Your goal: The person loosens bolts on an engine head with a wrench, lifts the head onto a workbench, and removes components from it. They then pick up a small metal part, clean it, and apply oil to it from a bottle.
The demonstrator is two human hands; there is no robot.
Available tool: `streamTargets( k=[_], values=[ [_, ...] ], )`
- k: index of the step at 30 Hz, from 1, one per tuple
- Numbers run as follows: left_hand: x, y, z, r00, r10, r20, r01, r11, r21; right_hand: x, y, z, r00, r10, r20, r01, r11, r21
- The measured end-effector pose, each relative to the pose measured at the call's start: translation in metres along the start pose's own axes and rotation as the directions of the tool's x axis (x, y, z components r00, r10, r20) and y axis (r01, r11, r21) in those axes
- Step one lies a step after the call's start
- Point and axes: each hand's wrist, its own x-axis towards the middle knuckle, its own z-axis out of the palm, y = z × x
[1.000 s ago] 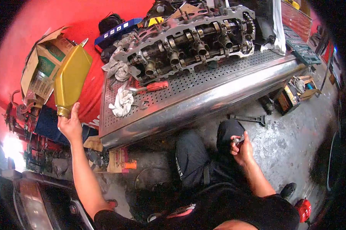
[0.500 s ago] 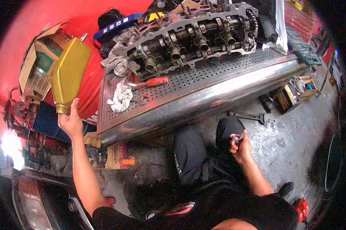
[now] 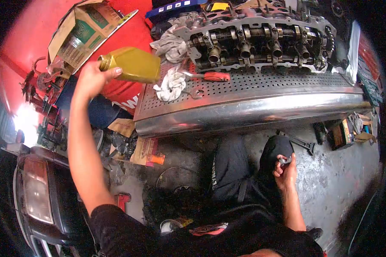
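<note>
My left hand point(image 3: 92, 78) grips a gold plastic oil bottle point(image 3: 135, 64) by its neck end. The bottle lies nearly level in the air, its neck toward the left and its base toward the bench. Low on the right, by my knee, my right hand point(image 3: 286, 170) is closed around a small metal part point(image 3: 284, 161), mostly covered by the fingers. On the perforated metal bench point(image 3: 261, 88) rests a cylinder head point(image 3: 261, 47) with its valve gear facing me. A red-handled tool point(image 3: 216, 76), a wrench point(image 3: 197, 93) and a white rag point(image 3: 171, 84) lie in front of it.
Behind the bottle stands an open cardboard box point(image 3: 84, 36). A blue tray point(image 3: 176, 7) sits behind the bench. On the floor are a black wrench-like tool point(image 3: 302, 144) and a small box point(image 3: 342, 133). A vehicle headlight point(image 3: 38, 188) is at lower left.
The bottle has tipped from upright to nearly level and moved up and right in view. My head view has shifted left. The right hand keeps its hold by the knee.
</note>
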Motion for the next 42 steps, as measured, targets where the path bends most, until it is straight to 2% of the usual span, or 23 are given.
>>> streamTargets(
  k=[1, 4, 5, 8, 10, 15, 18, 21, 24, 28, 31, 34, 37, 40, 42],
  values=[
    [0.017, -0.01, -0.003, 0.995, 0.023, 0.097, -0.024, 1.0, 0.009, 0.001, 0.002, 0.001, 1.0, 0.004, 0.01, -0.004, 1.0, 0.002],
    [0.037, 0.013, -0.001, 0.982, -0.041, 0.183, 0.033, 0.998, 0.049, -0.001, 0.004, 0.009, 0.999, 0.031, 0.028, -0.032, 0.999, 0.023],
    [0.053, 0.009, -0.006, 0.969, -0.043, 0.245, 0.015, 0.993, 0.115, -0.003, 0.005, 0.011, 0.998, 0.038, 0.041, -0.04, 0.999, 0.031],
    [0.081, 0.006, -0.008, 0.943, 0.023, 0.332, -0.053, 0.995, 0.084, -0.01, 0.007, 0.01, 0.999, 0.02, 0.05, -0.022, 0.998, 0.053],
    [0.084, 0.008, -0.009, 0.959, -0.046, 0.279, 0.024, 0.996, 0.082, -0.015, 0.002, 0.013, 0.997, 0.046, 0.066, -0.049, 0.998, 0.047],
    [0.104, -0.024, -0.003, 0.993, 0.027, 0.117, -0.036, 0.996, 0.076, -0.019, -0.008, 0.023, 0.995, 0.012, 0.102, -0.015, 0.999, 0.029],
    [0.104, -0.033, 0.002, 0.994, 0.069, 0.082, -0.072, 0.997, 0.04, -0.019, -0.011, 0.032, 0.991, 0.017, 0.13, -0.017, 1.0, -0.003],
    [0.089, -0.017, -0.003, 0.996, 0.048, 0.074, -0.047, 0.999, -0.009, -0.014, -0.009, 0.037, 0.988, 0.042, 0.151, -0.041, 0.999, -0.008],
    [0.089, -0.015, 0.002, 0.997, 0.076, 0.017, -0.077, 0.995, 0.066, -0.014, -0.006, 0.041, 0.988, 0.058, 0.144, -0.057, 0.998, -0.013],
    [0.082, -0.012, 0.0, 0.997, 0.036, 0.073, -0.041, 0.997, 0.062, -0.017, -0.001, 0.034, 0.989, 0.047, 0.139, -0.047, 0.999, -0.003],
    [0.061, -0.008, 0.001, 0.945, 0.302, -0.123, -0.249, 0.911, 0.328, -0.022, -0.004, 0.036, 0.993, 0.032, 0.114, -0.029, 0.999, -0.025],
    [0.051, 0.006, 0.002, 0.989, 0.092, -0.116, -0.049, 0.943, 0.33, -0.024, -0.006, 0.043, 0.991, 0.003, 0.131, 0.003, 0.999, -0.048],
    [0.05, -0.006, 0.009, 0.965, 0.103, -0.241, 0.003, 0.916, 0.401, -0.023, -0.012, 0.06, 0.978, -0.014, 0.207, 0.026, 0.998, -0.058],
    [0.036, 0.009, 0.011, 0.962, 0.045, -0.27, 0.103, 0.854, 0.511, -0.03, -0.02, 0.089, 0.971, -0.013, 0.238, 0.028, 0.998, -0.062],
    [0.037, 0.005, 0.013, 0.964, 0.069, -0.256, 0.078, 0.849, 0.523, -0.031, -0.021, 0.102, 0.96, -0.009, 0.281, 0.029, 0.998, -0.064]
  ],
)
